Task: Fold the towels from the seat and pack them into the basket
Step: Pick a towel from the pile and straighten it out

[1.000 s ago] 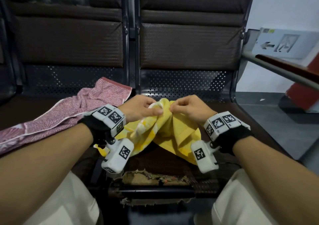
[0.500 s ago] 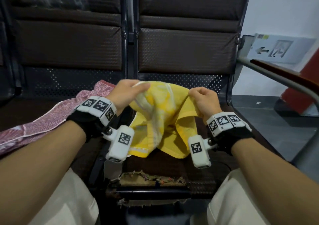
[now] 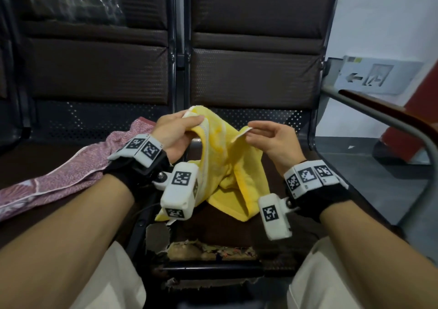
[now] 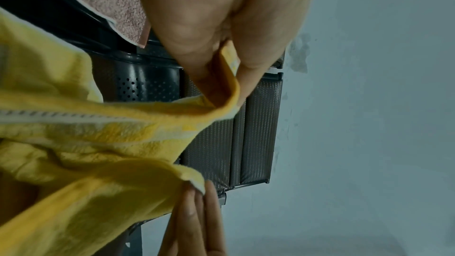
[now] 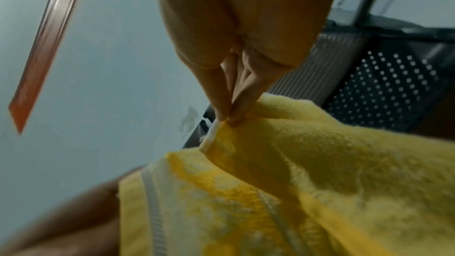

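A yellow towel (image 3: 227, 164) hangs between my two hands above the dark seat (image 3: 213, 228). My left hand (image 3: 176, 131) pinches one top corner of the yellow towel (image 4: 105, 137) between thumb and fingers. My right hand (image 3: 270, 135) pinches the opposite corner of the yellow towel (image 5: 307, 172) at its white hem. The towel's lower part sags in folds down onto the seat. A pink patterned towel (image 3: 68, 169) lies spread on the neighbouring seat to my left. No basket is in view.
Two dark padded seat backs (image 3: 253, 52) stand straight ahead. A metal armrest with a wooden top (image 3: 388, 114) runs along the right side. The seat's front edge (image 3: 203, 252) is torn, with stuffing showing. A white wall with a sign (image 3: 374, 76) lies to the right.
Both hands have lifted the yellow towel off the seat and drawn apart, opening it out. My right hand has shifted from a fist on the cloth to a fingertip pinch at a corner.
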Demonstrator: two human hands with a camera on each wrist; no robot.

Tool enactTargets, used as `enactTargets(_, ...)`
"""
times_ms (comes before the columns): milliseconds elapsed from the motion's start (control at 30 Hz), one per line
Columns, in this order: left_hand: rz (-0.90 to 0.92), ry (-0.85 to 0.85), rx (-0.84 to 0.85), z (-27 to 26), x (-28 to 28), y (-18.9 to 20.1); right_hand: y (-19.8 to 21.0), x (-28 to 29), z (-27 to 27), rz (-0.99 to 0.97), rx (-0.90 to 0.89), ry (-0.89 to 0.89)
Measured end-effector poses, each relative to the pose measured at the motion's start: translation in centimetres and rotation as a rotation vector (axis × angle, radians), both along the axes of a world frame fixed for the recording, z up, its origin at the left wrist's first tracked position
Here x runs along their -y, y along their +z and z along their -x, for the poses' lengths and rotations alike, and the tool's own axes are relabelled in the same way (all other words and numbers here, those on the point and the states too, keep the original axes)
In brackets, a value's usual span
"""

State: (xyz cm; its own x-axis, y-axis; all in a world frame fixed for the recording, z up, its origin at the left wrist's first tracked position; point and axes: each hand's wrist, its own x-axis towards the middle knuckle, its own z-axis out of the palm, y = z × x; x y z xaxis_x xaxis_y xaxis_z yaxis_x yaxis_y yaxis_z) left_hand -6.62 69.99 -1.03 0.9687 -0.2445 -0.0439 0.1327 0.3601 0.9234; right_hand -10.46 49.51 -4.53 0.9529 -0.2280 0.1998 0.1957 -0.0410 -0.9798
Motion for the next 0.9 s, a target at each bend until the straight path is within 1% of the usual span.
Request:
enactTargets(67,-0.023,-0.005,0.004,0.1,-0.1,-0.1,-0.3,0.4,0.0,0.233,-0.003,-0.118)
enactTargets(133,-0.058,0.007,0.007,0.0,-0.1,-0.3,-0.4,0.6,-0.1,0.419,0.048,-0.267)
enactTargets(200,-0.090,0.015,-0.003,0.0,0.0,-0.6,-0.3,0.5,-0.1,0.510,0.129,-0.354)
enactTargets(267,-0.139,0.026,-0.012,-0.1,0.1,-0.9,0.1,0.2,-0.2,0.553,0.207,-0.380)
enactTargets(367,-0.209,0.003,-0.012,-0.4,0.0,-1.3,0.7,-0.6,-0.1,0.612,0.326,-0.348)
enactTargets(433,-0.269,-0.049,0.009,-0.3,0.0,-1.5,0.8,-1.3,0.0,0.699,0.392,-0.300)
enactTargets(467,-0.294,-0.071,0.020,-0.2,0.0,-1.7,0.7,-1.5,0.0,0.760,0.404,-0.270)
enactTargets(533,-0.348,-0.078,0.036,0.0,0.1,-2.0,0.3,-1.5,-0.2,0.884,0.359,-0.211)
enactTargets(567,-0.409,-0.043,0.058,0.1,0.2,-2.2,0.3,-1.5,-0.3,0.924,0.322,-0.195)
enactTargets(633,-0.639,0.057,0.147,-0.3,0.3,-2.7,0.3,-1.6,-0.2,0.966,0.290,-0.196)
enactTargets(667,-0.735,0.081,0.188,-0.4,0.3,-3.0,0.4,-1.9,-0.2,0.991,0.309,-0.208)
enactTargets(700,-0.778,0.077,0.203,-0.4,0.3,-3.1,0.5,-2.2,-0.1,1.015,0.349,-0.213)
enactTargets(733,-0.771,0.057,0.185,-0.3,0.3,-3.2,0.5,-2.5,-0.1,1.009,0.387,-0.192)
enactTargets(767,-0.736,0.032,0.151,-0.2,0.4,-3.3,0.5,-2.7,0.0,0.967,0.384,-0.147)
enactTargets(833,-0.635,-0.011,0.090,0.2,0.7,-3.3,0.5,-3.0,0.0,0.845,0.249,-0.032)
enactTargets(867,-0.580,-0.030,0.072,0.5,1.0,-3.2,0.4,-3.1,0.0,0.818,0.174,0.015)
enactTargets(900,-0.528,-0.049,0.059,0.7,1.2,-3.1,0.3,-3.2,0.0,0.833,0.138,0.042)
